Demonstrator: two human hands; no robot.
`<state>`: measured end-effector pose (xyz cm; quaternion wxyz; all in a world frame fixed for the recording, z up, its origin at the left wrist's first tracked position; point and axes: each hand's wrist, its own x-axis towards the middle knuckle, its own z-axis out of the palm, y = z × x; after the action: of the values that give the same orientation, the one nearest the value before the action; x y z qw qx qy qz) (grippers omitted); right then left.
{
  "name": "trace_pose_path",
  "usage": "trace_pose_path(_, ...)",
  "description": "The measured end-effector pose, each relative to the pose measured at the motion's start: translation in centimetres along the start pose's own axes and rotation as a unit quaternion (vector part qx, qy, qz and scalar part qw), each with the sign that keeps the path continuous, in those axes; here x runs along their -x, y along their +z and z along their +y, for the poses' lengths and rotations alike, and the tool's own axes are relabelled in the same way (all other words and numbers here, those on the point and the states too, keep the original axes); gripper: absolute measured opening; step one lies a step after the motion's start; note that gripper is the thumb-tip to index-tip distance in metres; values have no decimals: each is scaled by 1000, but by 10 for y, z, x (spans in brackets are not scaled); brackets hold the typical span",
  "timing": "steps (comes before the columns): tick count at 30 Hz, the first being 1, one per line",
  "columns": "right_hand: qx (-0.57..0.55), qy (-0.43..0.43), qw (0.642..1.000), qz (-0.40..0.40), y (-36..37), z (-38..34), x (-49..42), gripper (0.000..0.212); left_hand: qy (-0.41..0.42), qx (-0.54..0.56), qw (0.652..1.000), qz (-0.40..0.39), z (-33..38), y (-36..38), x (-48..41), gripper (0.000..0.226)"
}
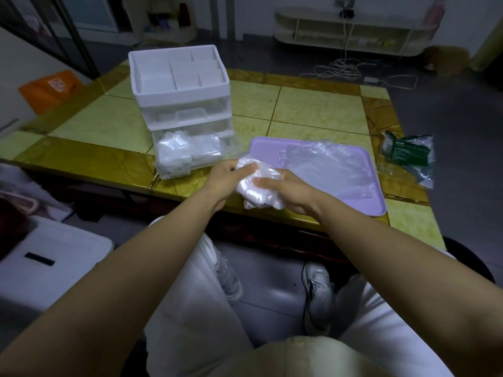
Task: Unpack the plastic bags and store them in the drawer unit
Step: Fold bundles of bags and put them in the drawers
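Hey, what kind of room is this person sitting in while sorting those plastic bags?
Probably a living room at home. The person works at a low tiled table, a low open shelf stands along the far wall with loose cables on the floor, and the drawer unit is a small household organiser.

Green and amber tiled table (313, 110), lilac tray (375, 205) on its near right part, orange bag (46, 89) on floor at left, tangled white cables (345, 69) beyond table, low cream shelf unit (351, 28) at far wall.
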<state>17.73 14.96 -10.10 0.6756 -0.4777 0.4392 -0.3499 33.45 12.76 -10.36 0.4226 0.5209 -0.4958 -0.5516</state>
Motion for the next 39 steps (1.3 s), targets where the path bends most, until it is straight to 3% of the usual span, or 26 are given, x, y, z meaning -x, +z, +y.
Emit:
trace_pose_path(5,-42,-44,994,90,13,-10,-20,35,35,4,988,148,8,1,-15,17)
trace_pose_path(8,-62,-29,993,91,17,-20,-29,43,43,-9,980,195,17,-10,-27,14)
trace_pose_path(13,-56,-50,991,107,20,-37,-49,26,2,18,985,171,39,-23,-38,36)
trace_pose_path(18,1,-61,974,217,13,-58,-90,28,17,-110,984,141,50,-58,-64,32)
trace_pose_path(20,49,-62,960,268,9,-66,-107,34,37,-224,962,151,46,-76,-74,29)
trace_pose_path(23,129,-50,945,296,8,-71,-129,44,93,-377,920,62,38,-94,-89,22)
trace_pose_path(26,218,-45,932,285,17,-76,-141,42,108,-492,863,-37,28,-100,-103,21)
trace_pose_path(28,296,-34,920,255,22,-77,-149,40,86,-578,810,-49,24,-102,-106,21)
trace_pose_path(30,378,-14,899,220,26,-78,-157,39,74,-610,788,-37,21,-107,-107,21)
trace_pose_path(36,480,-13,851,210,41,-72,-177,42,76,-582,810,-2,14,-115,-109,23)
trace_pose_path(39,486,-24,840,239,49,-65,-185,35,93,-526,845,28,12,-116,-107,37)
